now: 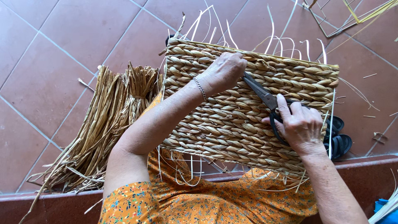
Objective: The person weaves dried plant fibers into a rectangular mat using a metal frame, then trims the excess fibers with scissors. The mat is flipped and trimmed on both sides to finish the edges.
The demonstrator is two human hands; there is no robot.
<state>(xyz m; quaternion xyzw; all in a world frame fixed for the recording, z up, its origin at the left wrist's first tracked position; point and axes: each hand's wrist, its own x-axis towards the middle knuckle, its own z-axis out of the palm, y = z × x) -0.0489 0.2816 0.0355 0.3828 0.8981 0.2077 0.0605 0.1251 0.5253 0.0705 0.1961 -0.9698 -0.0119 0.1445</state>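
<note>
Your left hand (224, 71) rests curled on the upper part of the woven panel (232, 124), fingertips pinching at something small near the top edge, likely a stray fibre end; what it grips is too small to tell. The panel lies across your lap, tilted toward you, so both hands can work on its face. Your right hand (300, 126) is closed through the handles of the scissors (265, 97), whose blades point up and left, tips just beside the left fingers, set to trim there. Loose strands stick out along the panel's top and bottom edges. A bundle of dried reeds (103, 124) lies on the tiled floor (49, 62) to your left, touching the panel's left edge. Dark sandals (340, 141) sit just past its right edge. Open floor lies beyond the top edge.
</note>
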